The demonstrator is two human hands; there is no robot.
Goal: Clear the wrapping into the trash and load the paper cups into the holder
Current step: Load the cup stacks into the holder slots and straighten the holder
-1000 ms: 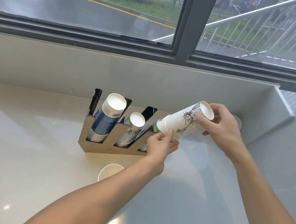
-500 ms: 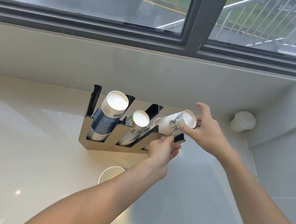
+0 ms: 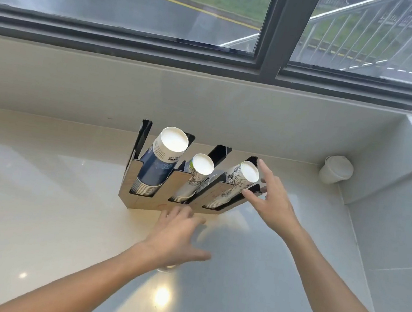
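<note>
Three paper cup stacks [image 3: 232, 184] lean in the holder [image 3: 139, 200] on the table [image 3: 31, 210]. The right hand [image 3: 271, 200], fingers spread, hovers just right of the rightmost stack; the left hand [image 3: 176, 237], open and empty, hovers just in front of the holder.

Both bare forearms reach forward from the lower edge of the view, angled toward each other. The left hand [image 3: 176, 237] hovers palm down, fingers spread loosely and thumb splayed out to the right, gripping nothing; it looks slightly blurred, so whether it touches the tabletop below is hard to tell. The right hand [image 3: 270, 200] is held farther forward and higher, open, index finger pointing up and away, thumb stretched out to the left, the other fingers lightly curled.
</note>
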